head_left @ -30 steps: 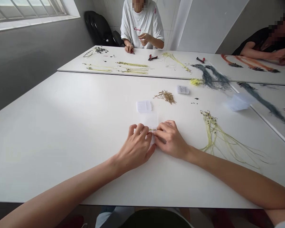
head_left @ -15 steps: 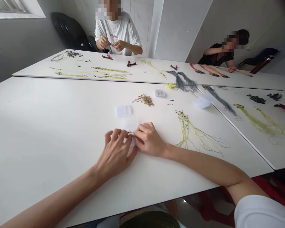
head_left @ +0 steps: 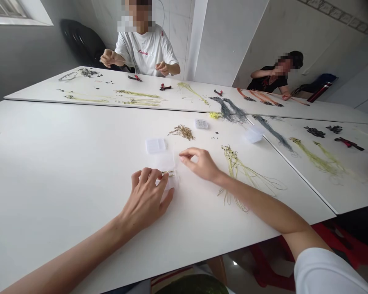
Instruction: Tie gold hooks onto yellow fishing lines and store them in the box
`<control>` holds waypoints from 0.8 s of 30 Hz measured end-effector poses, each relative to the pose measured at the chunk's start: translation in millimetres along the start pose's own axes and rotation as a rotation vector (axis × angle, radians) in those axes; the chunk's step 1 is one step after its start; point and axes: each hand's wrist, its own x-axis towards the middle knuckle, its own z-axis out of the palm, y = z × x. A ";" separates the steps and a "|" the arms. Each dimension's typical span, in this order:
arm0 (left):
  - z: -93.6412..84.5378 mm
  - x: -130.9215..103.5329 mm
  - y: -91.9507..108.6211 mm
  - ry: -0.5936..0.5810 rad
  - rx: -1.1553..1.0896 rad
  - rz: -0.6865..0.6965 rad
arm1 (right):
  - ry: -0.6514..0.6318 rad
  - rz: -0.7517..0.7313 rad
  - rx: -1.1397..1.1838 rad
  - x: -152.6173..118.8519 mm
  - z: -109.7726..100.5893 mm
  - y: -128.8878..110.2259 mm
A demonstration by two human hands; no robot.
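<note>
Box (head_left: 167, 162), clear plastic and opened out, lies under the fingers of the left hand (head_left: 147, 198), its long axis running twelve to six o'clock. These fingers arch loosely, thumb apart, beside yellowish pieces (head_left: 171, 175). The right hand (head_left: 200, 164), at one o'clock from those and nearer the golden pile (head_left: 183, 132) at its twelve, has its fingertips close together; whether they pinch anything, I cannot tell.

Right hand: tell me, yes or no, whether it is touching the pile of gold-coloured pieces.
No, white tabletop shows between the right hand and the gold-coloured pile.
</note>
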 end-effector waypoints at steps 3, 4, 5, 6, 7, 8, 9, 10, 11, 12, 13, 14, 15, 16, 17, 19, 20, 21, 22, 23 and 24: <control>-4.2 0.7 -0.8 0.029 -0.041 0.001 | 0.101 0.028 -0.050 20.1 -43.4 5.8; -5.5 0.7 -1.0 0.045 -0.072 0.015 | 0.133 0.051 -0.123 25.2 -61.8 9.2; -6.3 0.4 -0.8 0.062 -0.111 0.038 | 0.142 0.091 -0.201 28.8 -81.0 13.7; -6.9 -0.1 -0.1 0.076 -0.153 0.065 | 0.138 0.154 -0.270 30.4 -100.0 19.3; -6.9 -1.0 1.0 0.088 -0.196 0.093 | 0.138 0.228 -0.330 30.0 -118.0 25.8; -6.6 -2.1 2.7 0.097 -0.235 0.121 | 0.146 0.302 -0.406 27.4 -133.8 33.0; -6.0 -3.4 5.0 0.103 -0.269 0.148 | 0.122 0.393 -0.503 23.1 -147.0 40.5; -5.1 -4.9 7.6 0.107 -0.297 0.172 | 0.059 0.492 -0.600 17.5 -157.2 48.0; -4.0 -6.5 10.4 0.110 -0.320 0.194 | 0.027 0.541 -0.631 11.2 -164.3 55.1; -2.8 -7.9 13.3 0.107 -0.340 0.214 | 0.005 0.571 -0.645 4.9 -168.5 61.8; -1.6 -9.2 16.1 0.097 -0.358 0.236 | -0.014 0.597 -0.658 -0.9 -170.2 68.0; -0.5 -10.3 18.7 0.079 -0.375 0.258 | -0.034 0.622 -0.671 -5.7 -170.1 73.7; 0.5 -11.1 20.9 0.056 -0.389 0.279 | -0.048 0.644 -0.683 -9.2 -168.7 79.0; 1.3 -11.7 22.6 0.032 -0.401 0.296 | -0.056 0.665 -0.695 -11.4 -166.5 83.8; 1.8 -11.9 23.9 0.010 -0.411 0.309 | -0.059 0.682 -0.706 -12.5 -164.0 88.2; 2.3 -11.7 25.1 -0.017 -0.425 0.315 | -0.056 0.706 -0.729 -12.4 -159.2 95.7; 2.3 -11.3 25.3 -0.022 -0.430 0.310 | -0.053 0.713 -0.738 -12.0 -157.2 98.6; 2.1 -10.9 25.4 -0.026 -0.433 0.303 | -0.050 0.715 -0.746 -11.6 -155.5 101.0; 1.9 -10.4 25.3 -0.031 -0.438 0.300 | -0.047 0.714 -0.751 -11.4 -154.2 102.9; 1.8 -9.9 25.3 -0.036 -0.443 0.298 | -0.042 0.711 -0.757 -11.6 -153.1 104.5; 1.7 -9.4 25.2 -0.041 -0.448 0.298 | -0.036 0.707 -0.762 -12.2 -152.1 105.8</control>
